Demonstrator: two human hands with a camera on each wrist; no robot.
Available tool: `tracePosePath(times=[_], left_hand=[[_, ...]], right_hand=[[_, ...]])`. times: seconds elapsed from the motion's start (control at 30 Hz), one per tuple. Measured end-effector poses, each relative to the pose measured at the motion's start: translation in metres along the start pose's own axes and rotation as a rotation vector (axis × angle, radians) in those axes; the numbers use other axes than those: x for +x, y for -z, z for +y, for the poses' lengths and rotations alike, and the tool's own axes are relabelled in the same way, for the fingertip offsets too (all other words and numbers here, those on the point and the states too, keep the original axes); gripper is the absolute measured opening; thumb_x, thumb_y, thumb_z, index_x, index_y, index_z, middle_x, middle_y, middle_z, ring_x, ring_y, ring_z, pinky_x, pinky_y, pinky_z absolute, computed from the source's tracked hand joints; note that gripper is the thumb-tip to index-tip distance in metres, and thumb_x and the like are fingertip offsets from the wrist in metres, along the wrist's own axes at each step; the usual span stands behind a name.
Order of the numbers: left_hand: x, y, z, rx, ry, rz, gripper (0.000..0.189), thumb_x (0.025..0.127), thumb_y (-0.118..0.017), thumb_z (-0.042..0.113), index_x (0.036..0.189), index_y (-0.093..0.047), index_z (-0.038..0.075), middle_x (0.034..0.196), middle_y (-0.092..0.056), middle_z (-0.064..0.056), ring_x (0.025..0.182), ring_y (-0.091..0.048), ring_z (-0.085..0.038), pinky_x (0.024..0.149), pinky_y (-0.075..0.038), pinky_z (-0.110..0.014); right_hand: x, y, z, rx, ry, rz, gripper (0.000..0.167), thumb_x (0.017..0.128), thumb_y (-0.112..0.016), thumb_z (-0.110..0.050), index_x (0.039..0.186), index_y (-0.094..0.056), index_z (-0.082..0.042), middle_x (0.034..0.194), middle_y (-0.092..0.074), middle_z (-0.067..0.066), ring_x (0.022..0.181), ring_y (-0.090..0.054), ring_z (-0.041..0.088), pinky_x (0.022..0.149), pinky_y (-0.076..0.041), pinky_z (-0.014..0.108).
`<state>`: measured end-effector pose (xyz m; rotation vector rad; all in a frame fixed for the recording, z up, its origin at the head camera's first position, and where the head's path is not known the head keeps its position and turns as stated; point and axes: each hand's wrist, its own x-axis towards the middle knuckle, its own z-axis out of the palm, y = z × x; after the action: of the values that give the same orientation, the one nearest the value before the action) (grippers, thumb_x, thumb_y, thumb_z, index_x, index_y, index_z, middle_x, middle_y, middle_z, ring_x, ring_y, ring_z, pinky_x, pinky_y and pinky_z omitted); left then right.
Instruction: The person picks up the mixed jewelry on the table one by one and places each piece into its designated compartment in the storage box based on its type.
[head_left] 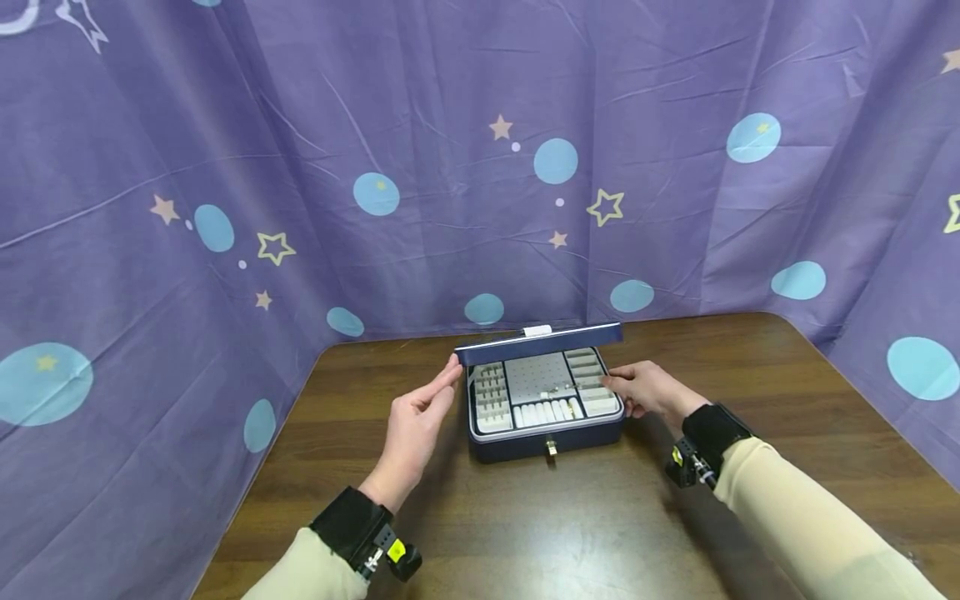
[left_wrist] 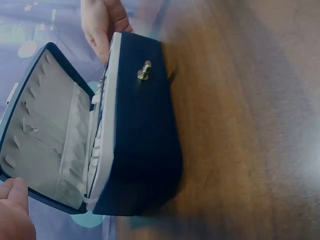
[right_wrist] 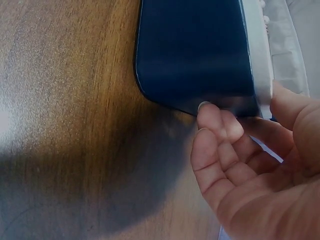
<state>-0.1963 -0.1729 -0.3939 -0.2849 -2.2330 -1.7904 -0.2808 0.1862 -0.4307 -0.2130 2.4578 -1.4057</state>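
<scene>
A dark blue jewelry box (head_left: 510, 451) stands on the table, its lid (head_left: 555, 342) tilted partway up. Inside are light grey compartments, ring rolls (head_left: 546, 412) and a few small pieces of jewelry. My left hand (head_left: 417, 429) has its fingers nearly straight, with the fingertips against the lid's left edge. At the box's right side, my right hand (head_left: 651, 390) grips the wall, thumb over the pale rim (right_wrist: 261, 60) and fingers curled against the outside. In the left wrist view, a fine necklace (left_wrist: 32, 128) hangs inside the lid, and a gold-coloured clasp (left_wrist: 144, 71) is on the front.
The brown wooden table (head_left: 510, 533) extends around the box on all sides. Behind it and to both sides hangs a purple curtain (head_left: 450, 250) with stars and blue ovals. The box is near the table's back edge.
</scene>
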Motion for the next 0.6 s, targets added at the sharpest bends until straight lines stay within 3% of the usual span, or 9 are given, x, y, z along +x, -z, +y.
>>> tracePosePath(times=[0.33, 0.6], left_hand=[[-0.015, -0.005, -0.008, -0.011, -0.022, 0.004, 0.031, 0.102, -0.060, 0.012, 0.132, -0.070, 0.014, 0.141, -0.060, 0.011, 0.130, -0.056, -0.005, 0.104, -0.044, -0.020], [-0.024, -0.007, -0.014, 0.031, -0.064, 0.021, 0.030, 0.101, -0.061, 0.010, 0.129, -0.072, 0.011, 0.139, -0.061, 0.009, 0.129, -0.057, -0.006, 0.104, -0.044, -0.019]], right_hand=[[0.000, 0.000, 0.002, -0.017, 0.012, 0.011, 0.054, 0.104, -0.058, -0.026, 0.144, -0.049, 0.010, 0.065, -0.053, 0.000, 0.062, -0.058, 0.015, 0.062, -0.055, 0.036], [0.001, -0.002, 0.003, 0.002, 0.030, 0.023, 0.053, 0.104, -0.059, -0.023, 0.143, -0.049, 0.012, 0.063, -0.053, -0.001, 0.059, -0.057, 0.013, 0.060, -0.055, 0.033]])
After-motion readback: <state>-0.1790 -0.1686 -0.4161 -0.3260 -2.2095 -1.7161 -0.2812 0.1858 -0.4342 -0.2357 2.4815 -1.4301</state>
